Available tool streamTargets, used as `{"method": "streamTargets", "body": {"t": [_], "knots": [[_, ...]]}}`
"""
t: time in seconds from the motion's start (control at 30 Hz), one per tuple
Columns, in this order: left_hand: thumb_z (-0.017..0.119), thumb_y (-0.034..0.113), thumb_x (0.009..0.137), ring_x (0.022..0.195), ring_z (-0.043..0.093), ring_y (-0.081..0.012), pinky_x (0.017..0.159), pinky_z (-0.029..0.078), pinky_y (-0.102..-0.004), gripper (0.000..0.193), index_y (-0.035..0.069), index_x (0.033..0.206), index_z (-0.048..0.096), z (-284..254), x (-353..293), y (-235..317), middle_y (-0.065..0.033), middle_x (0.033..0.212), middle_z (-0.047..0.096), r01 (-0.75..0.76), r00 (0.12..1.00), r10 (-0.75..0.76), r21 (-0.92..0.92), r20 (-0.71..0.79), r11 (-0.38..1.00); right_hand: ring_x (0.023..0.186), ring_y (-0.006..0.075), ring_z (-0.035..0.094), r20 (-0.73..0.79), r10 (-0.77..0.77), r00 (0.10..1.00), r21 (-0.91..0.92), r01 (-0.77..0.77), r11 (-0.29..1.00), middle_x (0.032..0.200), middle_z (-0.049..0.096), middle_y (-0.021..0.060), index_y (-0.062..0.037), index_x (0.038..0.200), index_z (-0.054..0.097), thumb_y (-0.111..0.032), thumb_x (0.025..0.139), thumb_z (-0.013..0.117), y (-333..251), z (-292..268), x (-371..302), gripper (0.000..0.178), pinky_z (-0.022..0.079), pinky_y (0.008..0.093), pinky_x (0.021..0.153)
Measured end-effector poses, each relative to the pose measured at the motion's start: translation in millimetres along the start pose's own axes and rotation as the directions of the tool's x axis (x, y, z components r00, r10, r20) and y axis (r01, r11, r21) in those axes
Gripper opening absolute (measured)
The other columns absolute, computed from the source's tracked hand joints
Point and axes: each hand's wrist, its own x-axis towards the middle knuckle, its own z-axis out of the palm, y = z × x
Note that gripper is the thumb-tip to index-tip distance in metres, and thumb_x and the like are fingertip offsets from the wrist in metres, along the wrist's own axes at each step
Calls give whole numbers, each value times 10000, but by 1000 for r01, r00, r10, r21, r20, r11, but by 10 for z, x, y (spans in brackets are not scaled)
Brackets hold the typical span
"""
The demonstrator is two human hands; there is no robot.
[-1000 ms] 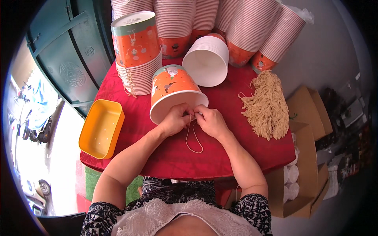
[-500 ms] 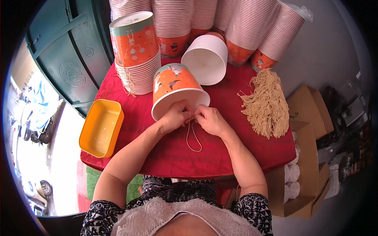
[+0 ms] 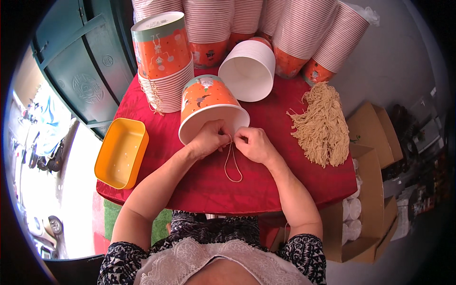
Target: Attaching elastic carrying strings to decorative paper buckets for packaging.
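An orange paper bucket [image 3: 209, 97] with a green base band and white rim lies tipped on its side, its mouth facing me. My left hand [image 3: 209, 137] reaches to the lower edge of that mouth, fingers pinched on a thin beige string [image 3: 235, 181], which hangs in a loop over the tablecloth. Just right of it, my right hand [image 3: 256, 145] is closed in a pinch beside the rim. Whether an end of the string is between its fingertips is hidden. Behind, a white-lined paper bucket [image 3: 249, 71] lies with its mouth toward me.
A red-covered table [image 3: 266, 194] carries everything. At left are a yellow plastic basket [image 3: 121, 152] and a stack of upturned buckets [image 3: 161, 52]. Tall bucket stacks [image 3: 304, 33] line the back. A bundle of beige strings [image 3: 323, 126] lies right, above cardboard boxes [image 3: 375, 190].
My hands have drawn slightly apart at the fingertips, the right one curling more. The tipped bucket has shifted a little left. The string loop still hangs below.
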Motion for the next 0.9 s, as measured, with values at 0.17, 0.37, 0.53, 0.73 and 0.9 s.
{"method": "streamTargets", "body": {"t": [0.17,0.37,0.53,0.73,0.9], "knots": [[618,37,813,649,557,-106,554,473,-244,70,13,856,568,4,-21,18,-47,790,593,-38,999,37,49,10,998,756,388,655,-251,-143,957,-13,145,989,807,653,213,-9,935,659,-40,835,596,110,155,28,123,529,445,654],[609,-8,776,804,614,-269,709,497,-368,115,6,886,576,123,-54,-70,-127,823,617,-353,907,417,433,-60,829,846,346,695,-256,-112,960,-70,97,993,913,685,222,3,1060,673,1,844,589,134,181,52,231,554,390,711],[573,-54,772,884,612,-384,760,497,-435,157,9,915,574,207,-48,-59,-181,904,624,-439,836,547,548,-40,712,880,349,691,-222,-58,973,-32,53,998,928,679,233,4,1097,659,15,833,579,103,157,57,276,561,384,731],[572,-43,781,891,605,-411,750,507,-471,211,10,985,549,257,-29,-92,-200,959,604,-434,779,627,711,-12,554,898,401,660,-232,-66,970,-13,64,998,959,664,255,-7,1102,655,-8,822,571,136,158,66,293,548,453,767],[572,-7,792,869,602,-426,729,516,-482,218,-4,1005,522,236,-13,-179,-217,963,596,-357,787,616,781,-46,513,893,399,661,-247,-86,965,11,91,996,956,667,253,-1,1098,658,-14,826,569,187,198,62,286,549,455,770]]}}
